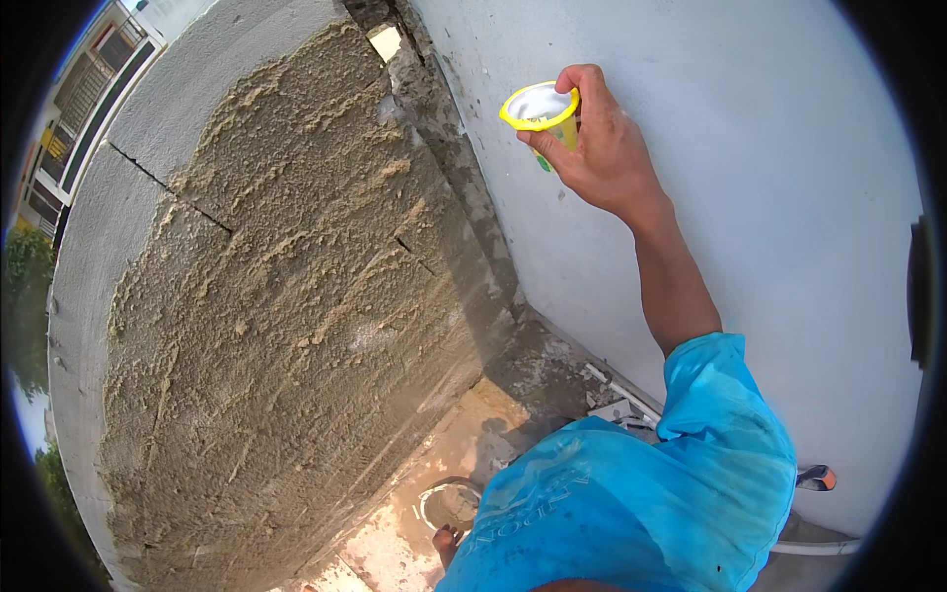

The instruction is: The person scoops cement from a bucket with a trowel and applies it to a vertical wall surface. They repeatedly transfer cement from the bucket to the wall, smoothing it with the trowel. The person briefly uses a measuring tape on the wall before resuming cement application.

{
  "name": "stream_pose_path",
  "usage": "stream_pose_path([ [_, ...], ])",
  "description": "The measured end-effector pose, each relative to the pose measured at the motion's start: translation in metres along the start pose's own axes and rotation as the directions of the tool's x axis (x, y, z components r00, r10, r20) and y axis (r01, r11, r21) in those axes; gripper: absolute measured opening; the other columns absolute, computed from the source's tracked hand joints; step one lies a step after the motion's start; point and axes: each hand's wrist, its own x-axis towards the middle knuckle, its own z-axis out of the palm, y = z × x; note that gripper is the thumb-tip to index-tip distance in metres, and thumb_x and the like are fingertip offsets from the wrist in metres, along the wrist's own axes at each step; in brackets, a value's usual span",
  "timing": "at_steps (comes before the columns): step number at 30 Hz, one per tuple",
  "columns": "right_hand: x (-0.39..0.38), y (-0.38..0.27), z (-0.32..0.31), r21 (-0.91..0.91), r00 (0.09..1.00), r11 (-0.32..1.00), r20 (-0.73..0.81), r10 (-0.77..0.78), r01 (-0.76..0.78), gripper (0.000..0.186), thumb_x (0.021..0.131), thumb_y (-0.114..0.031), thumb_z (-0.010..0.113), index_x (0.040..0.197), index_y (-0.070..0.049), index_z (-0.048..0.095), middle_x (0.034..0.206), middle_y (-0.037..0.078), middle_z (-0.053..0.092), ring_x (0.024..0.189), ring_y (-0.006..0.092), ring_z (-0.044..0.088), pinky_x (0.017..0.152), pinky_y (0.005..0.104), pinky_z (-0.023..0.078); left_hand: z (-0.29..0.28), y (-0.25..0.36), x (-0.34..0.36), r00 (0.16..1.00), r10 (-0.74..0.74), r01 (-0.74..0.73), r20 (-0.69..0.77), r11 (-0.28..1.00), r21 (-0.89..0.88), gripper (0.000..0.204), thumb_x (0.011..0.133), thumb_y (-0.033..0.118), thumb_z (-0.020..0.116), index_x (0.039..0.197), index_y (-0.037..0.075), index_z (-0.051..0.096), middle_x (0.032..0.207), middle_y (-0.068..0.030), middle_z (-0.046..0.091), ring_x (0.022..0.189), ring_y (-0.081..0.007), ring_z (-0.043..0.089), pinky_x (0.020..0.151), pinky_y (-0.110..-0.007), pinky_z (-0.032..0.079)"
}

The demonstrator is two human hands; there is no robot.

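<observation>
In my raised right hand (604, 148) is a small plastic cup (554, 128) with a bright yellow rim, a pale inside and a yellow and green outside. My thumb presses the near side of its rim while the fingers curl over the far side. The cup is tilted so that its mouth shows, close to the smooth pale wall (769, 197). How much it contains, if anything, I cannot make out. My left hand does not show. Below, by the edge of my blue shirt (631, 493), what looks like a bare foot (447, 543) stands on the floor.
To the left rises a block wall (286, 326) roughly coated with brown mortar, its bare grey blocks showing along the edge. A round bucket (449, 505) of grey-brown material stands by its foot. Rubble and a white pipe (623, 392) lie in the corner. An orange-ended tool (817, 479) lies right.
</observation>
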Motion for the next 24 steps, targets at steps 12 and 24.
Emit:
stream_pose_path([
  [12, 0.094, 0.000, 0.111, -0.236, 0.975, 0.972, 0.218, 0.046, 0.007, 0.061, 0.082, -0.033, 0.076, 0.119, -0.003, 0.038, 0.087, 0.025, 0.067, 0.082, 0.0442, 0.068, 0.073, 0.0514, 0.053, 0.105, 0.142, -0.033, 0.974, 0.223, -0.188, -0.047, 0.901, 0.392, 0.020, 0.096, 0.024, 0.052, 0.106, 0.010, 0.061, 0.107, -0.0095, 0.067, 0.089, -0.0285, 0.068, 0.070, -0.044, 0.053],
  [24, -0.186, 0.111, 0.089, 0.077, 0.971, 0.968, 0.040, 0.237, -0.239, 0.068, 0.082, -0.023, 0.080, 0.127, -0.007, 0.031, 0.117, 0.023, 0.056, 0.108, 0.0409, 0.060, 0.084, 0.0476, 0.050, 0.001, -0.003, -0.032, 0.994, 0.072, -0.110, 0.084, 0.748, 0.655, 0.031, 0.095, 0.029, 0.058, 0.099, -0.001, 0.066, 0.096, -0.0125, 0.070, 0.088, -0.0246, 0.069, 0.068, -0.040, 0.053],
])
